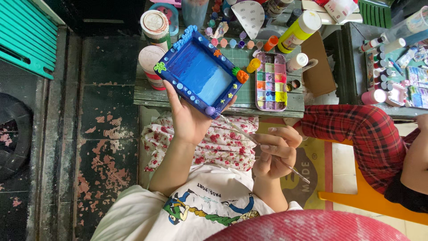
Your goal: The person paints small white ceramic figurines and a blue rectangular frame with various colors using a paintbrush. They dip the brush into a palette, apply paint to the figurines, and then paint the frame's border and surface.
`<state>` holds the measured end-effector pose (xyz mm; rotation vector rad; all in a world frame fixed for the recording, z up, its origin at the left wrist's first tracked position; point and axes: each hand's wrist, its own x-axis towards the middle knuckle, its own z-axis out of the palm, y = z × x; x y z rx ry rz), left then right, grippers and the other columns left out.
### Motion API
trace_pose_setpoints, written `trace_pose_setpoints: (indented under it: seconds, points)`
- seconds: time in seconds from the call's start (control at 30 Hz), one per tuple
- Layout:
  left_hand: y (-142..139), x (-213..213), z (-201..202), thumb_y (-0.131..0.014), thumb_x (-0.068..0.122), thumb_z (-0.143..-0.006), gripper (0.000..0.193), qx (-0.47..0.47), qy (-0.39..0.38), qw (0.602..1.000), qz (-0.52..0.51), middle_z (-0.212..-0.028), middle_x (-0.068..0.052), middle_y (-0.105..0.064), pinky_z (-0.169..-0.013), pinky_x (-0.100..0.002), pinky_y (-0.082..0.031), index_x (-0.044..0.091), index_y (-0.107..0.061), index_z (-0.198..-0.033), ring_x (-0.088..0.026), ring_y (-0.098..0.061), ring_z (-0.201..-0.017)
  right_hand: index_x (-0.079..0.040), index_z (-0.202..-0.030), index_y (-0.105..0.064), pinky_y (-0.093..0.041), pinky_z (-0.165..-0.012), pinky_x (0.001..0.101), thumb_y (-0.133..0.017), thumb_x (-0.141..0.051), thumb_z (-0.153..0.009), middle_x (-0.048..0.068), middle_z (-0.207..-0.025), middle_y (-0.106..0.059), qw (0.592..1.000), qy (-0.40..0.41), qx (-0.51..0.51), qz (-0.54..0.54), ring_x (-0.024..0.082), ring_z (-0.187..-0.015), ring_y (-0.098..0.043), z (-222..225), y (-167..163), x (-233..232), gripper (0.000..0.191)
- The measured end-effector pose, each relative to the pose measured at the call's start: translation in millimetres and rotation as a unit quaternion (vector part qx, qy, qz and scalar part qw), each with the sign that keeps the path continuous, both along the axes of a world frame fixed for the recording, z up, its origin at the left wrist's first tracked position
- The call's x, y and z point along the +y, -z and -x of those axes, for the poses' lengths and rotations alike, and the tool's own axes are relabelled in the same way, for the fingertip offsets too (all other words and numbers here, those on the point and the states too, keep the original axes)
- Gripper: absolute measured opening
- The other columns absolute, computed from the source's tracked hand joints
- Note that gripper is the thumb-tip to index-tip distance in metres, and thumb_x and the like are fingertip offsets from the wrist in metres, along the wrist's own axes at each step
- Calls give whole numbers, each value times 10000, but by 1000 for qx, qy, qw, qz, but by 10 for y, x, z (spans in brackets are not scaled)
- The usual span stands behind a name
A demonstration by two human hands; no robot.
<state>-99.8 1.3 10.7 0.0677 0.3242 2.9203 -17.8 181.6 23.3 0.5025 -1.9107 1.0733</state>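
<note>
Step in hand: painting trim. Left hand (189, 120) grips blue tray (200, 71) from beneath, raised above the table (147, 96). Right hand (276, 149) pinches thin brush (263, 147), tip at tray's lower corner; further strokes likely need steady wrist.

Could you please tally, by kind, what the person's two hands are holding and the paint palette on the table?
Blue painted frame, in the left hand: 1
Paintbrush, in the right hand: 1
Paint palette, on the table: 1
Total: 3
</note>
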Motion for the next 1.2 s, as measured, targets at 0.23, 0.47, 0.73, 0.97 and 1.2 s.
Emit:
trace_pose_setpoints:
  seconds: [0.23,0.47,0.73,0.97,1.2]
  points:
    - [4,-2,-6,-355,777,-942,936,-17,0,1000,-4,-1635,-159,-356,-1100,-707,-448,171,-213,-1641,-409,-433,-1454,-139,-991,-491,-399,-1036,422,-564,-243,-1083,45,-900,-761,1000,-12,-6,-22,215,-1082,-541,-10,1,-1,157]
    - [24,5,-6,-361,769,-943,939,-14,-15,1000,18,-1645,-147,-335,-1105,-733,-442,174,-184,-1647,-399,-420,-1469,-141,-989,-504,-376,-1050,422,-556,-246,-1065,49,-900,-763,1000,-18,-8,-19,206,-1084,-535,-23,-9,-5,139]
    - [20,0,-17,-374,760,-946,914,-18,-11,1000,8,-1643,-143,-341,-1105,-734,-436,188,-212,-1640,-403,-422,-1462,-143,-992,-502,-375,-1043,433,-566,-224,-1072,48,-906,-771,999,-10,-7,-35,216,-1091,-543,-29,-8,-6,130]
    - [21,-1,-12,-392,755,-949,889,-17,-4,1000,-6,-1637,-144,-349,-1082,-730,-445,208,-233,-1633,-417,-438,-1436,-137,-1000,-489,-402,-1027,421,-553,-244,-1076,56,-894,-761,1000,-3,0,-19,212,-1073,-545,-22,8,12,146]
    - [115,-36,56,-397,766,-936,928,-8,-6,1000,26,-1634,-131,-356,-1077,-720,-464,195,-212,-1645,-390,-438,-1446,-105,-996,-490,-459,-941,353,-574,-291,-1056,126,-826,-708,989,-8,57,139,215,-1057,-519,66,144,126,213]
